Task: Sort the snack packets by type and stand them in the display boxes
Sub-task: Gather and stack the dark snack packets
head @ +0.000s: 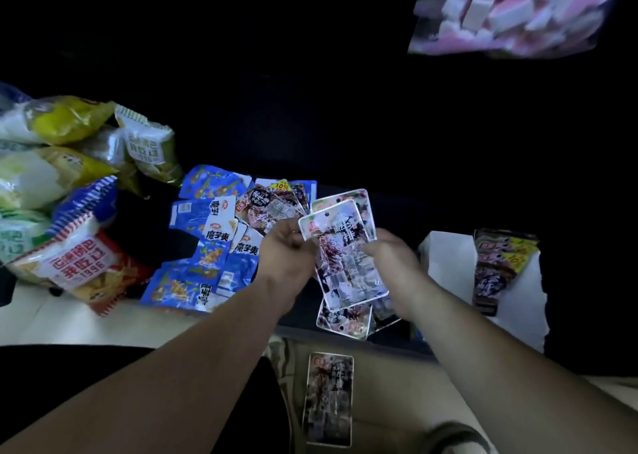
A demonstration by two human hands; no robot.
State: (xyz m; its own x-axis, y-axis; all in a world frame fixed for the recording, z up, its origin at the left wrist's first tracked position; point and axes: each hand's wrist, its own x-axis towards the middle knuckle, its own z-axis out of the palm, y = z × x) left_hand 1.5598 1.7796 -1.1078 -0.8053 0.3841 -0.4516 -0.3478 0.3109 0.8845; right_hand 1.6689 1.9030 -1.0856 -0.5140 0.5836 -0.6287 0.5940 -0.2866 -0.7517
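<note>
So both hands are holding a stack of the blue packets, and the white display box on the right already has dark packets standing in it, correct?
Not quite. The head view shows the left hand and right hand holding a stack of dark packets, not blue ones. The blue packets lie in a pile on the table to the left. The white display box on the right does already hold dark packets.

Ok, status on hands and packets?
Left hand and right hand both gripping a stack of dark packets. Display box at right partly filled. One dark packet dropped below.
</note>
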